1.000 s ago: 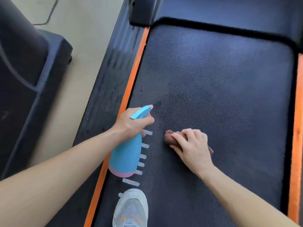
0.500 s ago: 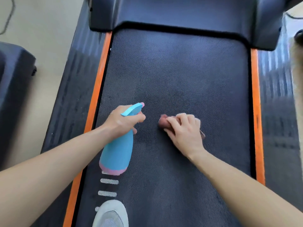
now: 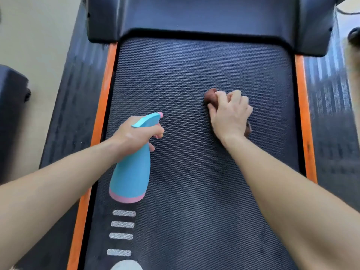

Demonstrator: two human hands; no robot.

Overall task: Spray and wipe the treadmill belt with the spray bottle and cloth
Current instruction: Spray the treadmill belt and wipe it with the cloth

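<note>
Since half a second earlier, the right hand [image 3: 230, 115] had slid the cloth [image 3: 211, 96] away from the spray bottle [image 3: 132, 176] onto the right half of the treadmill belt [image 3: 194, 65]. Its fingers curled over the reddish-brown cloth, pressing it against the belt. The left hand [image 3: 136, 133] gripped the blue bottle's neck, nozzle pointing forward, over the belt's left side beside the orange strip [image 3: 105, 84]. White stripes [image 3: 122, 224] lay below its pink base.
</note>
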